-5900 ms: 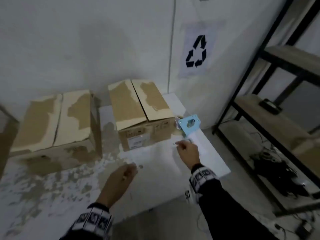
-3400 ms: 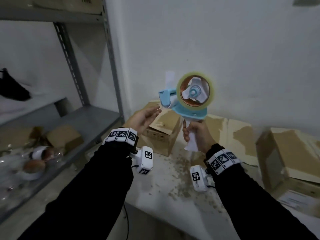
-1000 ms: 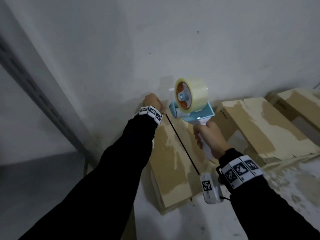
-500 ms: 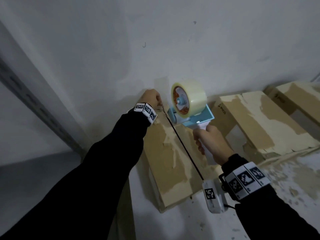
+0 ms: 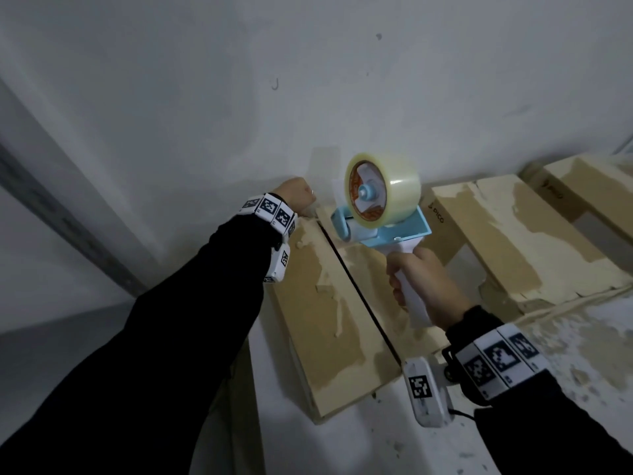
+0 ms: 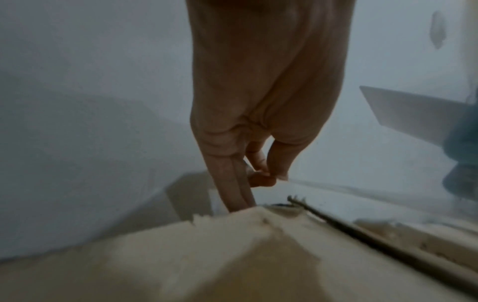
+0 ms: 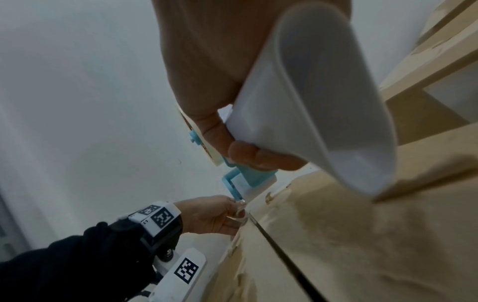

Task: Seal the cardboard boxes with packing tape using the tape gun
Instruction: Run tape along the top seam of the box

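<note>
A blue tape gun (image 5: 383,228) with a clear tape roll (image 5: 385,190) hovers over the far end of the nearest cardboard box (image 5: 329,303), by the wall. My right hand (image 5: 424,286) grips its white handle (image 7: 318,98). My left hand (image 5: 298,197) reaches to the box's far edge. In the left wrist view its thumb and fingertips (image 6: 266,177) pinch the free end of the clear tape (image 6: 349,190) just past the dark seam (image 6: 375,235) between the flaps. The seam (image 5: 356,286) runs down the box top.
Two more cardboard boxes (image 5: 513,234) (image 5: 589,190) stand to the right along the white wall (image 5: 239,97). They rest on a white, paint-flecked table (image 5: 565,354). A grey shelf upright (image 5: 68,228) rises at the left.
Over the last second the tape gun and left hand stayed at the box's far end; the gun tilted slightly lower toward the seam. Earlier I lifted the gun from the table and came to this box.
</note>
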